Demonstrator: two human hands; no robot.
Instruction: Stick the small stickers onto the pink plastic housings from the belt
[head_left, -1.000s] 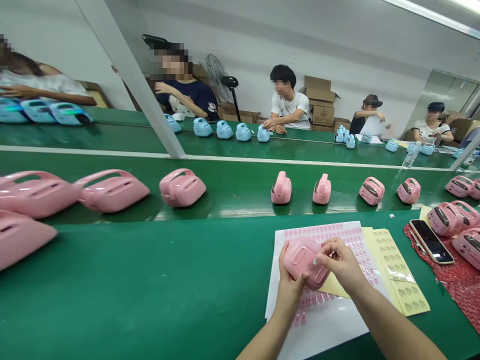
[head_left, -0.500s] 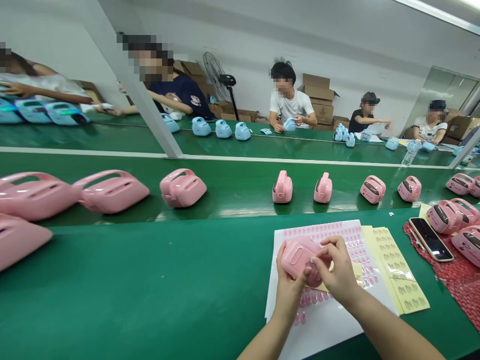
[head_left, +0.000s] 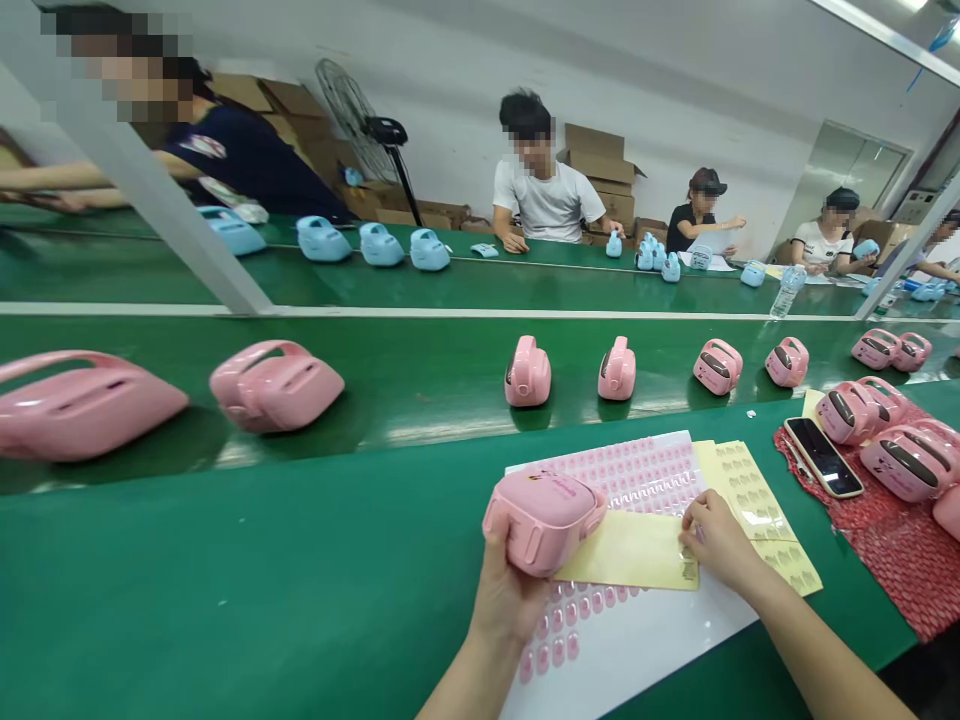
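My left hand (head_left: 514, 575) grips a glossy pink plastic case (head_left: 544, 510) with rounded corners and small dark print on its top face, tilted above the papers. Under and to the right of it lies a narrow pale-yellow sticker sheet (head_left: 637, 550) with tiny print at its lower right corner. The fingers of my right hand (head_left: 712, 540) are pinched at that sheet's right edge; whether a small sticker is between them is hidden. Beneath is a white sheet (head_left: 645, 640) bearing rows of pink oval stickers. Another yellow sticker sheet (head_left: 750, 500) sits to its right.
Pink handled cases (head_left: 529, 372) stand spaced along the glossy green belt (head_left: 420, 400). To the right, a phone (head_left: 823, 457) and more pink cases (head_left: 911, 460) rest on red bubble wrap (head_left: 885, 560). Beyond a white rail, several people handle blue cases (head_left: 322, 240); a bottle (head_left: 787, 290) stands there.
My right hand has left the pink case and moved right to the yellow sheet's edge. My left hand has turned the case and shifted it left. The view has swung right.
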